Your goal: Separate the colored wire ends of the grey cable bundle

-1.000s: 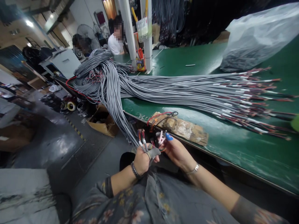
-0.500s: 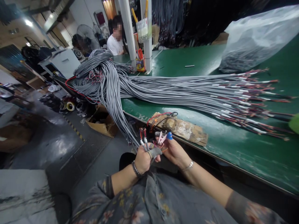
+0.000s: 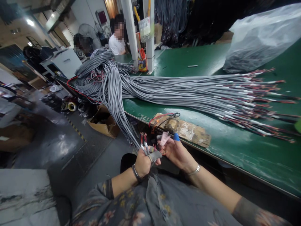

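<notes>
My left hand [image 3: 144, 161] is closed round the ends of a few grey cables [image 3: 144, 142] whose red and white wire tips stick up above my fist; a grey finger cot covers one finger. My right hand [image 3: 176, 152], with a blue cot on one fingertip, pinches thin red wire ends [image 3: 162, 139] just right of the left hand. These cables hang down from a big grey cable bundle [image 3: 178, 92] that lies across the green table [image 3: 235, 144].
A worn cardboard piece [image 3: 188, 130] with red and black wires lies at the table's near edge. A clear plastic bag [image 3: 261, 37] of parts sits far right. An open carton [image 3: 103, 122] stands on the floor. Two people sit at the far end by white posts [image 3: 130, 34].
My right hand has shifted slightly right and its fingers have worked along the wire ends. The left hand keeps its hold on the cable ends, almost still.
</notes>
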`<state>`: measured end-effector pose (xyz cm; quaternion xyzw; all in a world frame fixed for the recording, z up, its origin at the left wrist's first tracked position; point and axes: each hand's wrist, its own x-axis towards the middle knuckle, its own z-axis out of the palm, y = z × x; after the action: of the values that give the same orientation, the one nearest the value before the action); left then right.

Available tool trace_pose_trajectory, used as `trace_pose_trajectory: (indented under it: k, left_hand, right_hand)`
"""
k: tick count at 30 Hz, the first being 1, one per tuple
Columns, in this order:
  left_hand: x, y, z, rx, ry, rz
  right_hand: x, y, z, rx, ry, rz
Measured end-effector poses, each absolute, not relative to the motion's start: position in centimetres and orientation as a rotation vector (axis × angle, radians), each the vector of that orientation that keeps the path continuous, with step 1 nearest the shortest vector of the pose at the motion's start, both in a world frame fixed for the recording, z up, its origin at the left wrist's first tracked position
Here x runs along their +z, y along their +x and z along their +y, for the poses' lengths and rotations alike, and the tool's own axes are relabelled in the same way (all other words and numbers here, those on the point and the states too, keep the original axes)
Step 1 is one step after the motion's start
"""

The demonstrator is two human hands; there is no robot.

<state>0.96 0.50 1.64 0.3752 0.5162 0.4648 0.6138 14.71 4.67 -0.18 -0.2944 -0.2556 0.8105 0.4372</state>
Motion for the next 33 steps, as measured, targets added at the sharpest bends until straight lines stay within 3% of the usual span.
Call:
trace_pose_trajectory:
  k: [5, 16, 33]
  left_hand:
    - [1.6, 0.7, 0.0, 1.085, 0.958, 1.16]
    - [2.7, 0.3, 0.6, 0.839, 1.096, 1.152]
    - [0.5, 0.6, 0.2, 1.166, 0.891, 1.23]
  right_hand:
    - [0.3, 15.1, 3.2, 2.094, -0.702, -0.813]
    - [0.9, 15.1, 2.3, 1.874, -0.926, -1.055]
    - [0.9, 14.3, 2.0, 1.79, -0.958, -0.913]
